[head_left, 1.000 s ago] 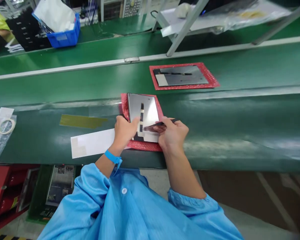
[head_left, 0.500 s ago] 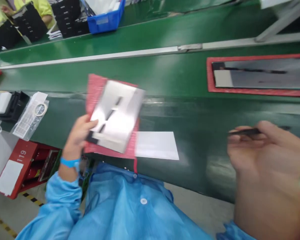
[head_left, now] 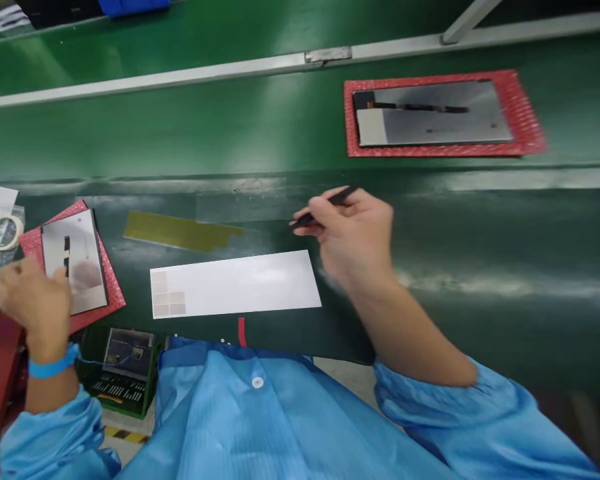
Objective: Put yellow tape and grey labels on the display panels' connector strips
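My left hand point(head_left: 34, 300) is at the far left, slightly blurred, with thumb and fingers apart. It is over the near-left edge of a silvery display panel point(head_left: 87, 243), which lies on a red bubble-wrap sheet point(head_left: 116, 293). Whether the fingertips touch the panel is hard to tell. Slim black tweezers point(head_left: 341, 196) are pinched in my right hand point(head_left: 363, 240), above the bench with their tip pointing left. Below and left of that tip lies a white label sheet point(head_left: 250, 287) with a few pale stickers at its left end. A yellow-green strip point(head_left: 173, 230) lies behind the sheet.
Another display panel point(head_left: 440, 127) rests on red bubble wrap point(head_left: 527, 130) at back right. A metal rail point(head_left: 260, 67) crosses the green bench. At left are a tape roll point(head_left: 5, 232) and a red box point(head_left: 0, 347); a green crate point(head_left: 125, 367) stands below the bench edge.
The left panel and its wrap have moved left and now lie on the bench; my left hand has loosened. My right hand has come toward the middle with the tweezers. The yellow-green strip is uncovered.
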`<state>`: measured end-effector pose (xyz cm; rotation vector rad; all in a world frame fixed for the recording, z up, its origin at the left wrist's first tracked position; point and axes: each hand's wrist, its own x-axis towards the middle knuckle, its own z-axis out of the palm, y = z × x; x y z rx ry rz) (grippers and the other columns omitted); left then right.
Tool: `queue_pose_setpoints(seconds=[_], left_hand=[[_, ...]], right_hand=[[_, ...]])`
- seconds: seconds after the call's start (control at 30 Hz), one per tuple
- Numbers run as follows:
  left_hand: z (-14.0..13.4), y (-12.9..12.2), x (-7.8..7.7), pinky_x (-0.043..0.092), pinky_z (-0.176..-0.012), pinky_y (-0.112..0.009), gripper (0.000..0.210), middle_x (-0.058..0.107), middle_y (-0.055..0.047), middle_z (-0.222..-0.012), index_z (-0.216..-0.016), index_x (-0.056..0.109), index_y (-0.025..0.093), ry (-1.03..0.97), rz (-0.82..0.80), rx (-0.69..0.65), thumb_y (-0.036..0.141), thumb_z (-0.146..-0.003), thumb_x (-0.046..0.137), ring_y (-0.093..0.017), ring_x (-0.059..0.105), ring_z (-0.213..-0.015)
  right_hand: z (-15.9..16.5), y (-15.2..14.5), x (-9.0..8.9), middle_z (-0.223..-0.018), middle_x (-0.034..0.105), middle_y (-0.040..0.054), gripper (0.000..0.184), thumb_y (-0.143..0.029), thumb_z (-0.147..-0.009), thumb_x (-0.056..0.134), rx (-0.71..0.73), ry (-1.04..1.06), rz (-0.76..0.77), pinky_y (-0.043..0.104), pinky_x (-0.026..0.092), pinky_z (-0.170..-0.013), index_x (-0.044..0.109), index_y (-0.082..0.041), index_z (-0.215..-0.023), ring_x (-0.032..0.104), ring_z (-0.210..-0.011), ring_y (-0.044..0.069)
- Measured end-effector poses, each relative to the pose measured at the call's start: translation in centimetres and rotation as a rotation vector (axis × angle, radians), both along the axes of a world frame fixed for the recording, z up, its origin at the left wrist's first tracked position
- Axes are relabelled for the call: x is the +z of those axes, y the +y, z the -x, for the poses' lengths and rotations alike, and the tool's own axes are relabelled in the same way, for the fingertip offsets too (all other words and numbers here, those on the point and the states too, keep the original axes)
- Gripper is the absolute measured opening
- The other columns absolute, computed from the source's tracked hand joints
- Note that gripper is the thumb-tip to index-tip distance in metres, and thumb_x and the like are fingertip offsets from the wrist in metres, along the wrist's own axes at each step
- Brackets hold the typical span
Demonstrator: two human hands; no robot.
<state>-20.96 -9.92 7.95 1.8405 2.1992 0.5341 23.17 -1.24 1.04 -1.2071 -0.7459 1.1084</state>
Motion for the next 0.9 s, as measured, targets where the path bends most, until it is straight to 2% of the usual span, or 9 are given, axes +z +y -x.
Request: queue_pose_setpoints(seconds=[0.03,0.07,0.1,0.13,0.17,0.27,0.37,0.5,0.9], left_hand=[[-3.1,1.1,-0.8,0.045,-0.100,-0.062,0.032,0.074,-0.006,-0.102,-0.113,0.070,0.031,0.081,-0.154,0.019,0.055,-0.105,0.050,-0.040,0.059,-0.124],[-6.5,2.3,-1.8,0.045,-0.105,-0.059,0.029,0.072,-0.006,-0.116,-0.117,0.071,0.030,0.101,-0.219,-0.028,0.049,-0.106,0.052,-0.035,0.060,-0.123],[-9.9,3.4,-3.0,0.049,-0.105,-0.050,0.028,0.071,-0.005,-0.123,-0.120,0.072,0.029,0.084,-0.211,-0.145,0.044,-0.107,0.052,-0.029,0.062,-0.118],[-13.1,4.5,-4.2,0.051,-0.103,-0.046,0.032,0.070,-0.009,-0.125,-0.127,0.072,0.023,0.068,-0.160,-0.333,0.036,-0.109,0.049,-0.026,0.063,-0.116],[-15.9,5.4,-5.3,0.051,-0.101,-0.041,0.033,0.070,-0.010,-0.121,-0.131,0.072,0.022,0.060,-0.131,-0.434,0.033,-0.109,0.050,-0.025,0.062,-0.114],[-20.6,6.8,-7.7,0.050,-0.093,-0.039,0.031,0.065,-0.011,-0.115,-0.130,0.074,0.021,0.051,-0.093,-0.532,0.032,-0.105,0.059,-0.026,0.057,-0.105],[-20.9,6.8,-8.4,0.048,-0.093,-0.042,0.032,0.060,-0.014,-0.117,-0.130,0.074,0.019,0.042,-0.079,-0.529,0.032,-0.104,0.061,-0.028,0.051,-0.105],[-20.1,6.3,-8.2,0.048,-0.095,-0.043,0.034,0.058,-0.014,-0.118,-0.133,0.072,0.018,0.031,-0.073,-0.528,0.032,-0.105,0.060,-0.028,0.050,-0.106],[-20.8,6.2,-7.9,0.047,-0.094,-0.043,0.031,0.059,-0.013,-0.117,-0.131,0.072,0.020,0.030,-0.031,-0.520,0.030,-0.104,0.061,-0.028,0.051,-0.106]], right_hand=[[1.1,0.4,-0.4,-0.073,0.074,0.0040,0.026,-0.031,-0.077,0.089,0.030,-0.018,-0.014,0.022,0.061,-0.050,0.066,-0.021,-0.083,0.074,-0.064,0.019],[2.0,0.7,-0.9,-0.074,0.074,0.0028,0.027,-0.033,-0.078,0.089,0.059,-0.039,-0.031,0.022,0.062,-0.052,0.065,-0.021,-0.084,0.075,-0.067,0.018],[2.8,1.1,-1.4,-0.074,0.074,0.0014,0.029,-0.035,-0.079,0.089,0.080,-0.060,-0.043,0.021,0.063,-0.053,0.065,-0.021,-0.085,0.076,-0.069,0.018],[3.5,1.4,-1.9,-0.074,0.073,0.0000,0.029,-0.037,-0.079,0.088,0.093,-0.080,-0.050,0.020,0.063,-0.054,0.064,-0.021,-0.086,0.076,-0.070,0.017],[3.9,1.6,-2.3,-0.073,0.073,-0.0010,0.029,-0.038,-0.079,0.088,0.098,-0.098,-0.051,0.019,0.063,-0.054,0.064,-0.021,-0.086,0.076,-0.070,0.016],[4.2,1.8,-3.1,-0.074,0.072,-0.0030,0.028,-0.039,-0.080,0.086,0.074,-0.128,-0.054,0.019,0.064,-0.056,0.065,-0.021,-0.086,0.075,-0.071,0.015],[3.9,1.7,-3.0,-0.076,0.071,-0.0037,0.028,-0.039,-0.081,0.086,0.051,-0.143,-0.084,0.020,0.065,-0.057,0.065,-0.021,-0.086,0.076,-0.072,0.015],[3.8,1.3,-2.6,-0.077,0.070,-0.0036,0.029,-0.041,-0.083,0.088,0.056,-0.172,-0.081,0.020,0.065,-0.058,0.066,-0.021,-0.087,0.076,-0.074,0.015],[3.8,0.8,-2.3,-0.078,0.071,-0.0015,0.034,-0.047,-0.084,0.089,0.082,-0.233,-0.056,0.021,0.066,-0.061,0.066,-0.022,-0.088,0.076,-0.075,0.015]])
